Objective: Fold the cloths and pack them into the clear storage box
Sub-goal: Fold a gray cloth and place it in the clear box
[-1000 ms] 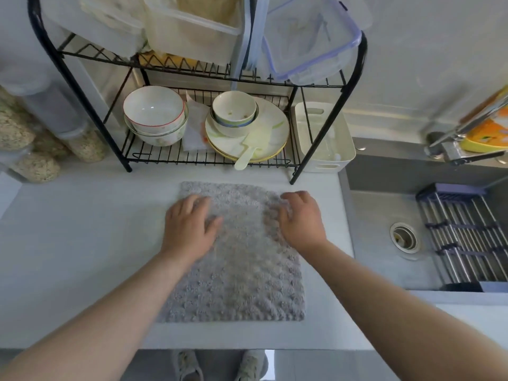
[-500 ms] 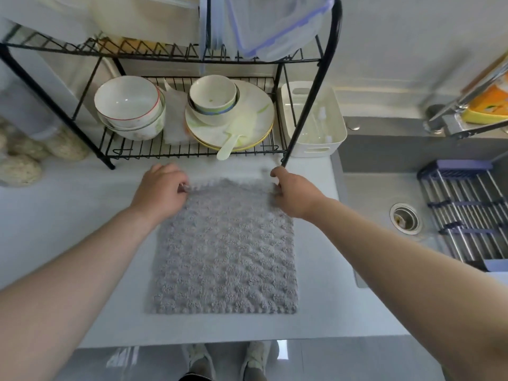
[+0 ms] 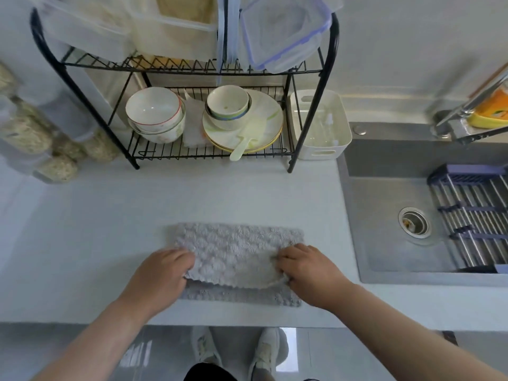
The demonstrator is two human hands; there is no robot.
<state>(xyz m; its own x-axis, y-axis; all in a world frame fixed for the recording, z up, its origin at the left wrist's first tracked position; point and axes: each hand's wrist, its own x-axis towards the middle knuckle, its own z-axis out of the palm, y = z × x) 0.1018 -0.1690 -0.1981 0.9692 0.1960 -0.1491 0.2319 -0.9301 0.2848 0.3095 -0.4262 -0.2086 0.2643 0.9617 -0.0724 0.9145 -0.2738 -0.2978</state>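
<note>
Grey cloth (image 3: 233,251) lies flat on the pale surface (image 3: 82,229), close to its near edge. It is doubled over, with the fold line on the far side. The free edge of the upper layer stops short of the near edge, and a strip of the lower layer shows beneath it.

Left grip (image 3: 162,273) is clenched on the upper layer's near-left corner, fingers curled over the edge. Right grip (image 3: 305,268) pinches the near-right corner the same way. Between the two grips the held edge sags slightly and casts a shadow on the layer below.

Beyond both grips, well apart from the cloth, stands a black wire rack (image 3: 310,105). Its lower shelf holds stacked bowls (image 3: 154,114) and a plate (image 3: 247,127) with more bowls on it. Clear boxes (image 3: 283,31) sit on the top shelf.

A white bin (image 3: 321,125) stands just beside the rack's right leg.

To the right of the right grip is a steel sink (image 3: 384,215) with a slatted drainer (image 3: 472,215) across its far side.

Far left of the left grip are blurred jars (image 3: 27,133) with pale contents.

Below the surface edge are the person's shoes (image 3: 266,350).
</note>
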